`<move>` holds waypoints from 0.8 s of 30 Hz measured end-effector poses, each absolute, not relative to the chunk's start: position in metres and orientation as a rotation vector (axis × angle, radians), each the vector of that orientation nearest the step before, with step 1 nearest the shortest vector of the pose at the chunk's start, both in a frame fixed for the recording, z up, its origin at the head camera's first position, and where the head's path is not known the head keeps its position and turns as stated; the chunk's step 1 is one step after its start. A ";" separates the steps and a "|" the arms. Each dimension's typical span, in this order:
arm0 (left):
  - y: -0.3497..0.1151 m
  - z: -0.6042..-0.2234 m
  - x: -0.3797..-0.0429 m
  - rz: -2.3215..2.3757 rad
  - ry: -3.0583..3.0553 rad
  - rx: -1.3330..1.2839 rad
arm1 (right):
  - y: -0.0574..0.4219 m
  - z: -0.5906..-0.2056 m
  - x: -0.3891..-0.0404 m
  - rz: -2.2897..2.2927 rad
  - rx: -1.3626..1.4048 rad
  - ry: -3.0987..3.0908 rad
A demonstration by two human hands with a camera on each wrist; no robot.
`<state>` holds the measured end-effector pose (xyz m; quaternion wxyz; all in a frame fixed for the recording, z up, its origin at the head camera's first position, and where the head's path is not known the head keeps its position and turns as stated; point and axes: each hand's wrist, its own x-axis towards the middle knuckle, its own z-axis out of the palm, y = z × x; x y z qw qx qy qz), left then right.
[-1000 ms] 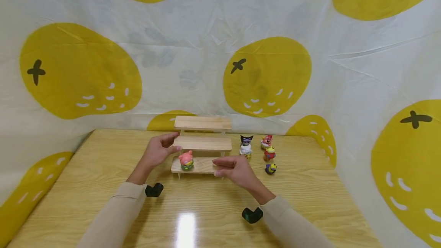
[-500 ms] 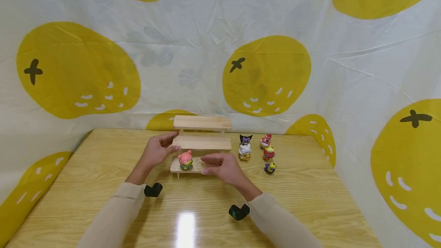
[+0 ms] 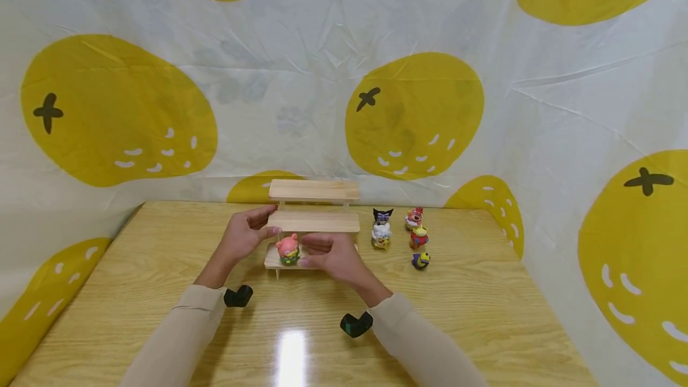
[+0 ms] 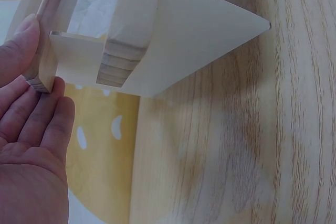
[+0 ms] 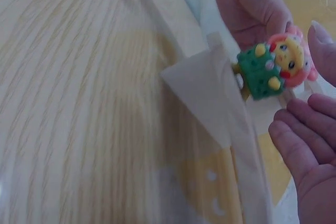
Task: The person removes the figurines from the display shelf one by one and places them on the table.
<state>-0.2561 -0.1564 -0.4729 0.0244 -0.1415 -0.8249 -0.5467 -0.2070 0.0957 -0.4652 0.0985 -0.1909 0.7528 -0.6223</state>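
Observation:
A pale wooden three-tier display stand (image 3: 314, 221) stands on the table. My left hand (image 3: 242, 236) grips the left end of its middle board, thumb above and fingers below in the left wrist view. On the lowest board sits a small figurine (image 3: 288, 249) with a pink hood, yellow face and green body. My right hand (image 3: 337, 258) is just right of it, thumb and fingers spread apart. In the right wrist view the figurine (image 5: 262, 72) shows near the thumb and fingertips. The right hand hides part of the lowest board.
Right of the stand are several more figurines: a black-eared one (image 3: 383, 216), a white one (image 3: 381, 236), a red-topped one (image 3: 414, 218), a red-and-green one (image 3: 419, 237) and a purple-and-yellow one (image 3: 421, 261). A fruit-print cloth (image 3: 301, 76) hangs behind the table (image 3: 457, 315).
My right hand has moved left along the lowest board, from its right end to beside the pink-hooded figurine. My left hand stays at the stand.

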 end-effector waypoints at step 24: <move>-0.156 -0.473 -0.257 -1.730 -2.499 -0.452 | 0.057 -0.471 -0.205 -1.945 -0.446 2.324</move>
